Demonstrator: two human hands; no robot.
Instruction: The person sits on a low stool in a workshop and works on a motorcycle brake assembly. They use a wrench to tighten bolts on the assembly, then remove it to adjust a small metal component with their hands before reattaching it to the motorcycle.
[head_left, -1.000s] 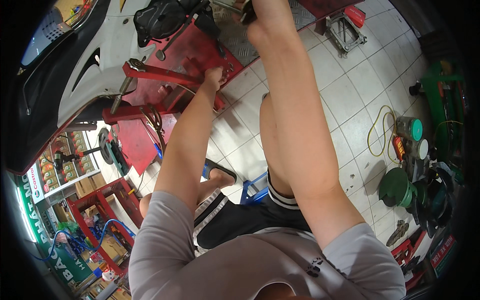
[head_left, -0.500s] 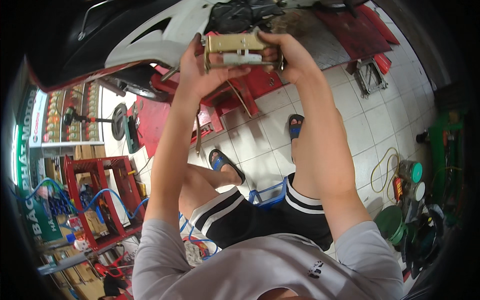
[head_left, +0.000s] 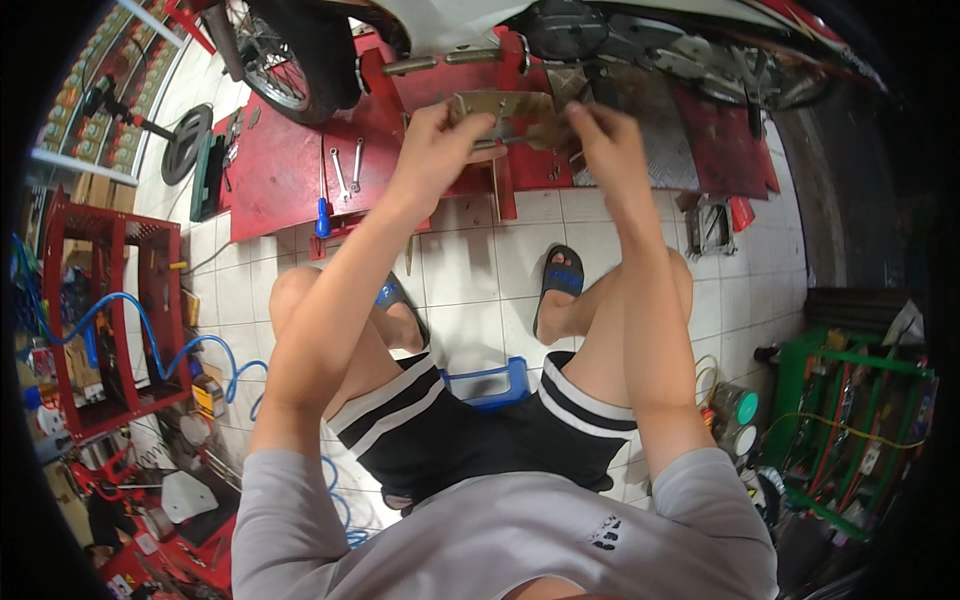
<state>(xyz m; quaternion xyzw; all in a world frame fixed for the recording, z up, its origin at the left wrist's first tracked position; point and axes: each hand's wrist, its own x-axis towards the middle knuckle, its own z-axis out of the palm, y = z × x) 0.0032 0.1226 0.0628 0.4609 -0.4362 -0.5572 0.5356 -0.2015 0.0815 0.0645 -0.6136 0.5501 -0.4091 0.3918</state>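
A gold-coloured metal bracket with a crosswise rod is held up in front of me, over the red lift platform. My left hand grips its left end, thumb along the near side. At the bracket's right end is my right hand, fingers curled together. Blur hides what those fingers pinch, if anything. Beyond the bracket stands the motorbike, with its front wheel to the left and its dark engine near the top middle.
Two wrenches and a blue-handled screwdriver lie on the red platform. A red shelf cart stands at left, with a blue coiled hose nearby. A green rack is at right. Below me is a blue stool.
My view has shifted, showing more of the platform, wheel and tools. The bracket has tilted and dropped against the platform background. My right hand has changed its hold, fingers now curled at the right end.
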